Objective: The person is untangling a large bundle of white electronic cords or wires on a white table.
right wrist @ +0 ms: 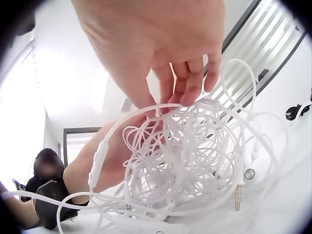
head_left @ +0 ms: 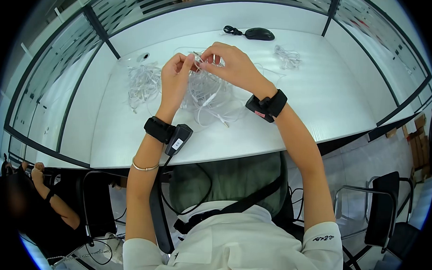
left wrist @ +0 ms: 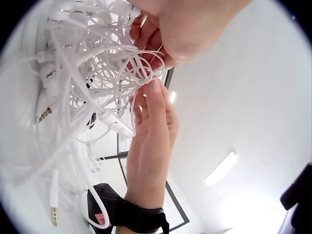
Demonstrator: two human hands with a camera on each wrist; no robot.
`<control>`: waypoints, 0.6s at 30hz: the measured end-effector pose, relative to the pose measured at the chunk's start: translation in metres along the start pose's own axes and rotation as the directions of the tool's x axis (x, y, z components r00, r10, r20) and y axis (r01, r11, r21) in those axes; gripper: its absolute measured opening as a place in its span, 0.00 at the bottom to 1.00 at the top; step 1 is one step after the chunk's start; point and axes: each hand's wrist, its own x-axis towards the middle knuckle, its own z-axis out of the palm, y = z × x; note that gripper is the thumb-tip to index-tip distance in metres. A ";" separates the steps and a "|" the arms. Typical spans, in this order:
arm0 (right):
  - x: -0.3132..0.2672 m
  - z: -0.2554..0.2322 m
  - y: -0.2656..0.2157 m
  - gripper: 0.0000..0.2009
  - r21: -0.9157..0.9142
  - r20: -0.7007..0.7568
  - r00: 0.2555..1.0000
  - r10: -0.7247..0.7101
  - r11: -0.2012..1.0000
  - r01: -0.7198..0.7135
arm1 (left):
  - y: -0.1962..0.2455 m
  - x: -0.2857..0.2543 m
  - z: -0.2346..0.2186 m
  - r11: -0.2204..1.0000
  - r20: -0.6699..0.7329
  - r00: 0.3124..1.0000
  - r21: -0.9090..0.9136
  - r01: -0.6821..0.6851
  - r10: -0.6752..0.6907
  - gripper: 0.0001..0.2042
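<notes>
Earphone tangle (head_left: 203, 91) on partitioned desk (head_left: 331, 98); left hand (head_left: 174, 80), right hand (head_left: 235, 64) both pinching it.

My head view is bright and evenly lit, with a soft sheen on the smooth white desktop (head_left: 331, 110); the wide lens bows lines toward the rim and leaves black corners fringed with blue. In my left wrist view, a slim white ceiling tube light (left wrist: 221, 168) glows beside an overexposed patch at lower right, and the nearest strands of the tangled thin white plastic cables (left wrist: 100, 58) blur. In my right wrist view, glare bleaches the left side, my bare right hand (right wrist: 161, 48) is softly shaded, and the lowest cables fade into the pale desktop.
</notes>
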 end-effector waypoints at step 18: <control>0.007 -0.014 0.009 0.10 0.164 -0.150 0.984 0.093 0.984 -0.068 | 0.012 -0.001 0.005 0.908 0.071 0.957 0.305 -0.288 0.280 0.05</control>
